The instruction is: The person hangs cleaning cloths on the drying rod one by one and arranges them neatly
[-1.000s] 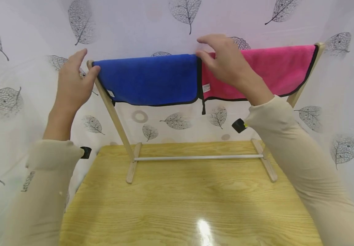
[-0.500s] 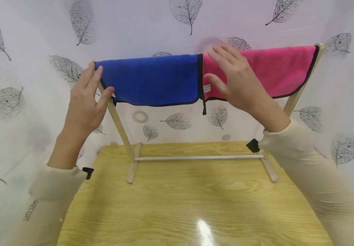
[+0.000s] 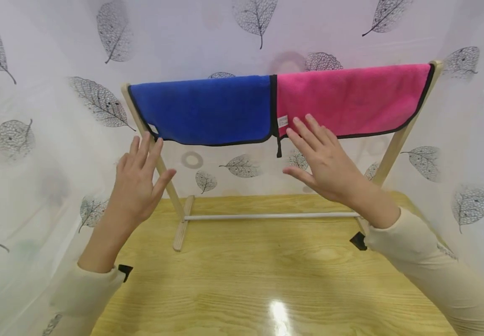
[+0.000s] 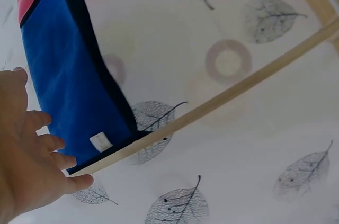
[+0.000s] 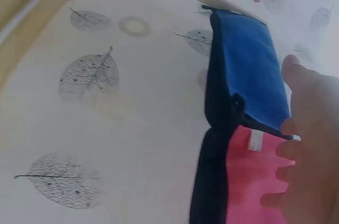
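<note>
A blue towel (image 3: pixel 204 112) with black edging hangs folded over the top of a wooden rack, its left border by the left post (image 3: pixel 168 184). Beside it on the right hangs a pink towel (image 3: pixel 359 100), also black-edged, with a white tag near its inner corner. My left hand (image 3: pixel 136 189), fingers straight and spread, is in front of the left post, below the blue towel. My right hand (image 3: pixel 327 168) has its fingers extended and overlaps the lower edge of the pink towel in the head view. Both hands hold nothing. The top bar is hidden under the towels.
The rack's feet (image 3: pixel 181 228) stand on a wood-grain table (image 3: pixel 267 270), joined by a white lower rod (image 3: pixel 271 216). A white sheet printed with leaves (image 3: pixel 242 166) hangs behind and at the sides.
Both hands have come down from the rack's top level, and their fingers have straightened. The right hand has left the place where the towels meet. The towels hang as before.
</note>
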Demonstrator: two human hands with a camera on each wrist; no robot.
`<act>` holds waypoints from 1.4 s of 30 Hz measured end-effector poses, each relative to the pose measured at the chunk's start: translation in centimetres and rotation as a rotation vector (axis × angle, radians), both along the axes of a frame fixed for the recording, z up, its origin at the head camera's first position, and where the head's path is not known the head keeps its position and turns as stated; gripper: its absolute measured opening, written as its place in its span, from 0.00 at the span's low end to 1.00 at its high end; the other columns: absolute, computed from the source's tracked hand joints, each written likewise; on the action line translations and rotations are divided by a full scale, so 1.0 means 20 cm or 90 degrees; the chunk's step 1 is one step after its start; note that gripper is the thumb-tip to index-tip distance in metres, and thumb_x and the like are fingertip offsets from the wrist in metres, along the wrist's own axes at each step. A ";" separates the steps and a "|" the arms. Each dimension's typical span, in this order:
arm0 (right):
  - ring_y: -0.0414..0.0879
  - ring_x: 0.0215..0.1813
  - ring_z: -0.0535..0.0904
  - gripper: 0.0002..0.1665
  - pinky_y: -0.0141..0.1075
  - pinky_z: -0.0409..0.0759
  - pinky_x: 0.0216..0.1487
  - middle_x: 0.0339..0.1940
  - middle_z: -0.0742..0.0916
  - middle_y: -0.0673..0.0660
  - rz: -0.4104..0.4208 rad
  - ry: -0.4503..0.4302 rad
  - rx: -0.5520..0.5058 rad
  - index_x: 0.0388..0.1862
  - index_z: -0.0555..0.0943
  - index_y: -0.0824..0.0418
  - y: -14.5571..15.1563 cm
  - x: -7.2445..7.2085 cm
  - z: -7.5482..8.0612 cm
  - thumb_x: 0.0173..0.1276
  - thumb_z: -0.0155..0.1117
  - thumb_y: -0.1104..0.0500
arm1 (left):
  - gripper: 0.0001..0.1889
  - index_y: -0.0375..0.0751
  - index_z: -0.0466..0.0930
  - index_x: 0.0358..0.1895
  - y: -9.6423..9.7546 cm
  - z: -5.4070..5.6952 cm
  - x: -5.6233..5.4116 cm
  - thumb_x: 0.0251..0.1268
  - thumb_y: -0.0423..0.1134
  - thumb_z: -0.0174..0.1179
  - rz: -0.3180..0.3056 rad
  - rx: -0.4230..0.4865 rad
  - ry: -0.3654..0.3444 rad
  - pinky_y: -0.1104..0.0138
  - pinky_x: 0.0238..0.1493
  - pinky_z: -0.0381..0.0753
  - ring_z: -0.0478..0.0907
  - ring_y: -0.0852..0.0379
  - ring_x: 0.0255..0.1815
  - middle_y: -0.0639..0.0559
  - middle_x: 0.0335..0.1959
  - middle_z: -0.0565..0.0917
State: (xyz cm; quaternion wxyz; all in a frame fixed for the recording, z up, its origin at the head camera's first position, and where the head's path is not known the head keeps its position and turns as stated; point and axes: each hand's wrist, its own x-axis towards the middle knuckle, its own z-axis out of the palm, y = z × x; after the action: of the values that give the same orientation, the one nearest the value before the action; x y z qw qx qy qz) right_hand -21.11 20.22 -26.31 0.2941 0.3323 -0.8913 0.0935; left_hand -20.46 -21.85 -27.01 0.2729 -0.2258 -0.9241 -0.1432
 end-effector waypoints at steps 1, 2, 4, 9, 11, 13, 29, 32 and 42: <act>0.59 0.85 0.41 0.50 0.63 0.47 0.80 0.85 0.57 0.64 -0.007 -0.011 0.007 0.83 0.58 0.65 0.00 0.01 -0.03 0.73 0.66 0.43 | 0.42 0.38 0.50 0.83 0.00 -0.02 0.01 0.82 0.66 0.38 0.003 -0.007 -0.006 0.34 0.77 0.44 0.37 0.37 0.84 0.35 0.84 0.45; 0.59 0.86 0.40 0.51 0.63 0.46 0.80 0.85 0.57 0.64 -0.012 -0.021 0.012 0.83 0.57 0.64 0.01 0.01 -0.05 0.73 0.66 0.42 | 0.42 0.38 0.50 0.84 0.00 -0.05 0.02 0.82 0.66 0.38 0.004 -0.012 -0.011 0.34 0.77 0.44 0.37 0.37 0.84 0.36 0.84 0.45; 0.59 0.86 0.39 0.52 0.62 0.45 0.80 0.85 0.56 0.64 -0.018 -0.039 0.021 0.84 0.55 0.64 0.02 0.03 -0.10 0.74 0.65 0.42 | 0.42 0.39 0.50 0.84 0.01 -0.10 0.03 0.81 0.66 0.38 0.003 -0.020 -0.018 0.34 0.77 0.44 0.37 0.37 0.84 0.37 0.85 0.44; 0.61 0.85 0.38 0.51 0.62 0.44 0.80 0.85 0.55 0.66 -0.019 -0.071 0.044 0.84 0.54 0.66 0.02 0.08 -0.21 0.77 0.58 0.36 | 0.42 0.37 0.51 0.83 0.03 -0.21 0.07 0.81 0.66 0.40 -0.007 -0.028 -0.034 0.34 0.77 0.45 0.38 0.35 0.84 0.36 0.84 0.45; 0.62 0.85 0.39 0.52 0.63 0.45 0.80 0.85 0.54 0.65 -0.017 -0.080 0.051 0.84 0.54 0.65 0.01 0.09 -0.26 0.78 0.53 0.33 | 0.42 0.37 0.51 0.83 0.04 -0.26 0.08 0.81 0.65 0.42 -0.011 -0.031 -0.040 0.34 0.76 0.45 0.39 0.34 0.84 0.35 0.84 0.46; 0.62 0.85 0.39 0.52 0.63 0.45 0.80 0.85 0.53 0.64 -0.013 -0.090 0.051 0.84 0.55 0.65 0.01 0.11 -0.31 0.78 0.50 0.31 | 0.41 0.37 0.52 0.83 0.04 -0.31 0.10 0.82 0.64 0.43 -0.011 -0.034 -0.050 0.33 0.76 0.46 0.40 0.33 0.84 0.34 0.84 0.47; 0.60 0.85 0.37 0.52 0.65 0.44 0.79 0.86 0.50 0.61 -0.065 -0.180 0.057 0.85 0.54 0.60 0.06 0.21 -0.60 0.76 0.56 0.32 | 0.42 0.43 0.48 0.84 0.02 -0.62 0.20 0.80 0.62 0.49 0.016 -0.036 -0.136 0.34 0.77 0.41 0.35 0.37 0.84 0.39 0.85 0.44; 0.62 0.85 0.39 0.52 0.67 0.44 0.78 0.86 0.52 0.63 -0.076 -0.188 0.044 0.85 0.55 0.61 0.10 0.22 -0.65 0.76 0.56 0.32 | 0.42 0.44 0.47 0.85 0.01 -0.65 0.20 0.80 0.61 0.50 0.020 -0.034 -0.141 0.33 0.77 0.41 0.35 0.37 0.84 0.39 0.85 0.44; 0.65 0.84 0.44 0.50 0.60 0.33 0.81 0.84 0.57 0.67 -0.107 -0.174 0.039 0.82 0.60 0.66 0.25 0.26 -0.75 0.78 0.54 0.33 | 0.40 0.41 0.54 0.83 -0.06 -0.73 0.22 0.79 0.61 0.51 0.060 -0.047 -0.154 0.29 0.74 0.43 0.41 0.32 0.83 0.34 0.83 0.49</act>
State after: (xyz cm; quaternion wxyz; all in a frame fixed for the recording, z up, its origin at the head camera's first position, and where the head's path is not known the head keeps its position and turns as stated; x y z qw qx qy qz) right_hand -15.90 25.27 -41.24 0.1666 0.2492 -0.9502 0.0857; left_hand -16.07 -22.96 -41.67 0.1572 -0.1729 -0.9646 -0.1225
